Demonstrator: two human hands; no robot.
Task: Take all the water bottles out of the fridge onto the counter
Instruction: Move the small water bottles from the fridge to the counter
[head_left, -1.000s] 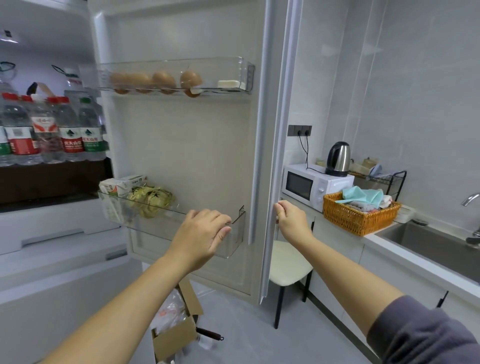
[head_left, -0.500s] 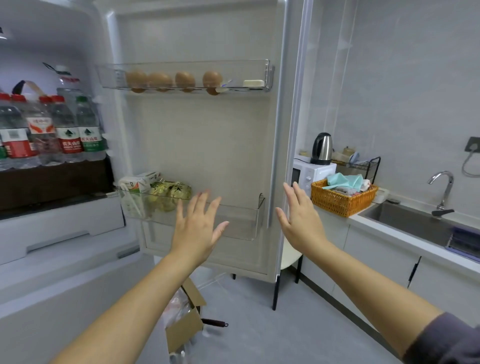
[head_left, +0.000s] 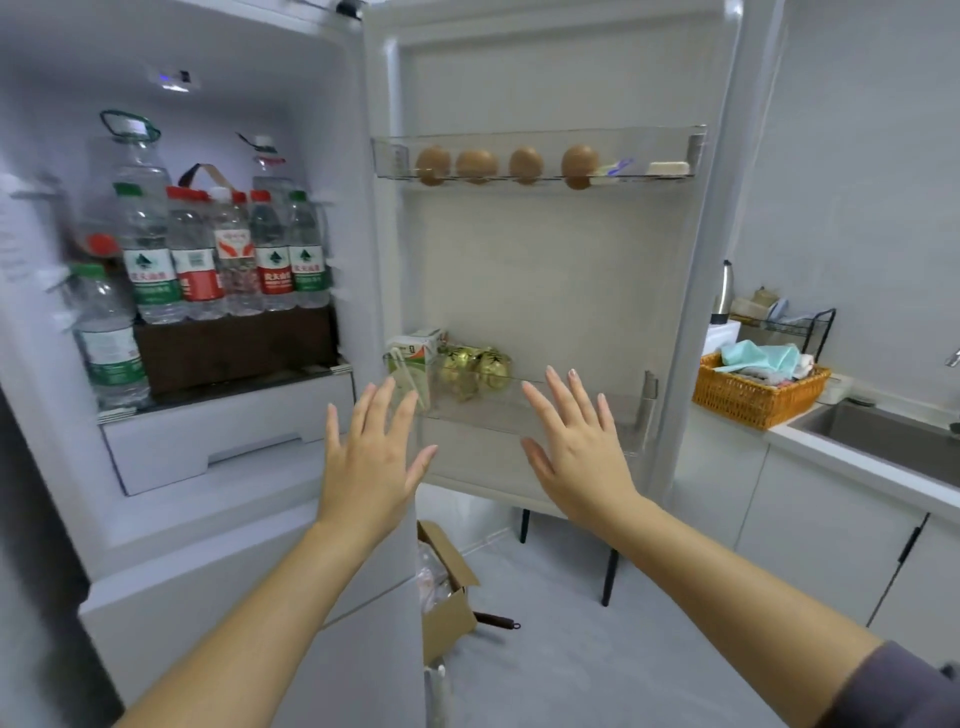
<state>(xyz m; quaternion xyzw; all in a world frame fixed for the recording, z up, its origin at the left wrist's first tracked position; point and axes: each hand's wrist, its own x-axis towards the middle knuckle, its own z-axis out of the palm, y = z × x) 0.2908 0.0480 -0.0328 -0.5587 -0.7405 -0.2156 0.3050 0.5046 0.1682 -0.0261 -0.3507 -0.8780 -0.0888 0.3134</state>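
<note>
Left hand (head_left: 371, 457) and right hand (head_left: 576, 452) spread, empty; water bottles (head_left: 228, 249) show red, green labels, unreadable.

**Bottles on the shelf, fridge open**

I see the fridge (head_left: 218, 431) with its door (head_left: 545, 270) swung wide at 1 o'clock. At 10 o'clock, clear water bottles (head_left: 223, 260) with red and green caps stand upright in a row on a dark box (head_left: 234, 343). Two taller handled jugs (head_left: 132, 156) stand behind them. One green-labelled bottle (head_left: 106, 338) stands lower, at 9. The counter (head_left: 852, 460) lies at 3.
</note>
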